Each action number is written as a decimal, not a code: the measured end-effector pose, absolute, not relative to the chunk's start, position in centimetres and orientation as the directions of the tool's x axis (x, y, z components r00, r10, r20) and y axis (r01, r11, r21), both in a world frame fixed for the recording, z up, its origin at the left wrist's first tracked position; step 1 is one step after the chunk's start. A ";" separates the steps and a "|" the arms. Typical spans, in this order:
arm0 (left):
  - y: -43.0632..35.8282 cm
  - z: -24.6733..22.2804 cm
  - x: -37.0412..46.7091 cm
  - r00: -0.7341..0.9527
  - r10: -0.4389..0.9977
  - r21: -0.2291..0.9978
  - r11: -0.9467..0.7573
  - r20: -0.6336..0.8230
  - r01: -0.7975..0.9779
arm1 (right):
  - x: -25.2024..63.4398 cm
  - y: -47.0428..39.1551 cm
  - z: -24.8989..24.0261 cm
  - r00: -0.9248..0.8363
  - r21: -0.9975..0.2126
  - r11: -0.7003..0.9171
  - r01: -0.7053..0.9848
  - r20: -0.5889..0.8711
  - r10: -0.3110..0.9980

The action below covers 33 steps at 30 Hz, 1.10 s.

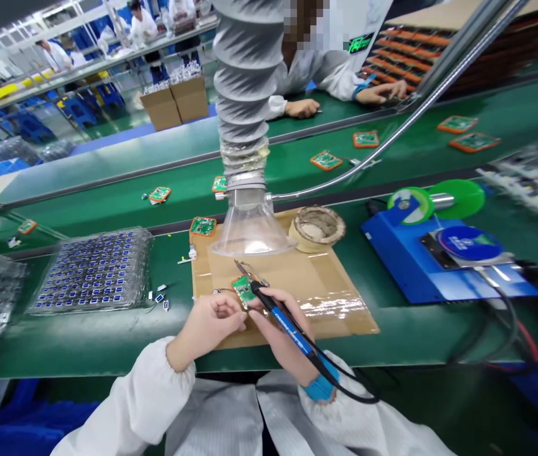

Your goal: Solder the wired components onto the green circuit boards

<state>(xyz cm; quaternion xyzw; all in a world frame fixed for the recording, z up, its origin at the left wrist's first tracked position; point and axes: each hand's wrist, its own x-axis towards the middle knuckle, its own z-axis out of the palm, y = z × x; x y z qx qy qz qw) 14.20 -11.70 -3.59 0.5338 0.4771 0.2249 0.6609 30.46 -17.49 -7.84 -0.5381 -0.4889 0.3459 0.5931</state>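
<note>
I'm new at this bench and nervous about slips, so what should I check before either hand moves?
1. Soldering iron gripped: ok, it is in the right hand.
2. Iron tip not touching the circuit board: cannot tell, too small to judge.
3. What the left hand holds: cannot tell, its fingers are curled near the board.
4. Funnel over the brown sheet: ok.
5. Bench left of the sheet free of loose pieces: not ok, small parts lie there.

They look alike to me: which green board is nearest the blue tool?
The green board at the right hand, overlapped by the blue tool; the other boards lie farther off, higher in view.
</note>
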 end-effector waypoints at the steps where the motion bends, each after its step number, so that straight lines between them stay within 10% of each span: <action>1: -11.8 -3.6 14.3 0.438 0.817 0.926 0.308 -0.375 0.218 | 30.3 -17.3 -7.6 0.302 -0.981 0.179 0.077 0.194 0.933; 24: -11.5 -3.4 14.6 0.424 0.889 0.951 0.039 -0.174 0.308 | 30.7 -16.1 -7.5 0.267 -0.991 0.109 -0.073 0.086 0.960; 33: -8.5 -5.6 13.2 0.473 0.881 0.603 -0.366 -0.020 0.708 | 32.9 -16.3 -9.6 0.384 -0.981 0.120 0.151 0.171 0.907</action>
